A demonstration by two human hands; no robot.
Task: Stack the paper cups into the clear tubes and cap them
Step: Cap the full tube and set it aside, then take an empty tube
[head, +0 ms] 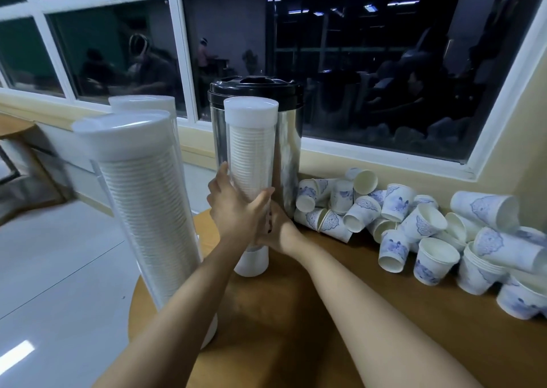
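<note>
Holding the capped clear tube (250,156) with left grip (236,210) and right grip (281,230). Upright on the surface (384,313), near loose paper cups (414,224).

Office-like break area, wooden counter (384,313), steel drinks urn (290,150), heap of paper cups (414,224), white-framed window (355,61)
</note>
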